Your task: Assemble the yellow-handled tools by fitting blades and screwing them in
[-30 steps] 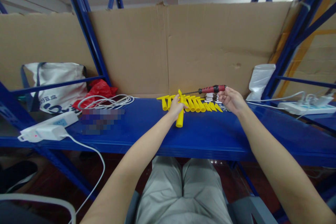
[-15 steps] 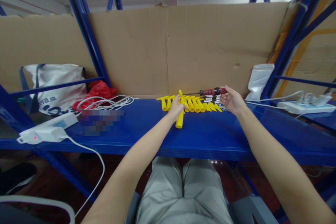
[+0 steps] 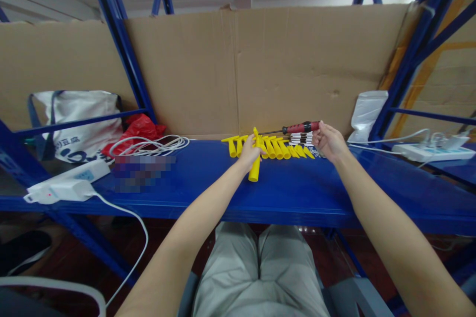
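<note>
My left hand (image 3: 248,154) is closed round a yellow plastic tube (image 3: 255,171) that stands tilted on the blue shelf (image 3: 290,190). A screwdriver with a red and black handle (image 3: 299,127) is gripped at the handle end by my right hand (image 3: 327,141); its thin shaft points left toward the top of the yellow tube. Behind both hands a row of several yellow plastic pieces (image 3: 275,147) lies on the shelf, with a small stack of black and white parts (image 3: 300,138) beside it under the screwdriver.
A cardboard wall (image 3: 238,69) backs the shelf. To the left lie coiled white cables (image 3: 148,144), a red bag (image 3: 139,129), a white tote bag (image 3: 80,121) and a white power strip (image 3: 63,185). At the right sit a white pouch (image 3: 368,114) and another power strip (image 3: 431,151).
The right hand and screwdriver have shifted very slightly; the left hand still holds the yellow tube in the same place.
</note>
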Demonstrator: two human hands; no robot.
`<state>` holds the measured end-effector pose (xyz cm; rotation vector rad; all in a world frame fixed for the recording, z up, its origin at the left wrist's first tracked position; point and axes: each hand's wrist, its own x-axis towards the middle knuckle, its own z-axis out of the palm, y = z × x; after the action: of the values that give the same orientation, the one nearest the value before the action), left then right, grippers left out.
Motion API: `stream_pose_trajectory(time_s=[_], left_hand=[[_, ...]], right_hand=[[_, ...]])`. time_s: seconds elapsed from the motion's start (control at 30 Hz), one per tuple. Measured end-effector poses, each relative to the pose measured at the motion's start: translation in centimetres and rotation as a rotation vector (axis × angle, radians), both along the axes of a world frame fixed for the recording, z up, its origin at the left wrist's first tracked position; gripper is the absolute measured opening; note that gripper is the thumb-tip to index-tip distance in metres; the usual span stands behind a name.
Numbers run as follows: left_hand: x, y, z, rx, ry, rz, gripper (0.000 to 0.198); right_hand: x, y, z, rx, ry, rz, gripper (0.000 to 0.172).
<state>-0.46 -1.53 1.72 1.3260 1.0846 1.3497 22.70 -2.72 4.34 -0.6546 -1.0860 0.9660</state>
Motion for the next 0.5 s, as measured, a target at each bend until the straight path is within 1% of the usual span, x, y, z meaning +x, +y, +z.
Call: stream_pose_trajectory(time_s=[0.1,0.23,0.5], left_hand=[[-0.02,0.07,-0.07,0.006,0.001,0.003,0.088],[-0.04,0.03,-0.09,0.016,0.001,-0.005,0.087],[0.00,-0.28,0.16,0.013,-0.004,-0.011,0.085]], right_hand=[[-0.03,0.10,-0.04,-0.001,0.031,-0.016,0.040],[-0.01,0.23,-0.16,0.001,0.003,-0.016,0.041],[0.05,0.24,-0.28,-0.018,-0.033,-0.011,0.034]])
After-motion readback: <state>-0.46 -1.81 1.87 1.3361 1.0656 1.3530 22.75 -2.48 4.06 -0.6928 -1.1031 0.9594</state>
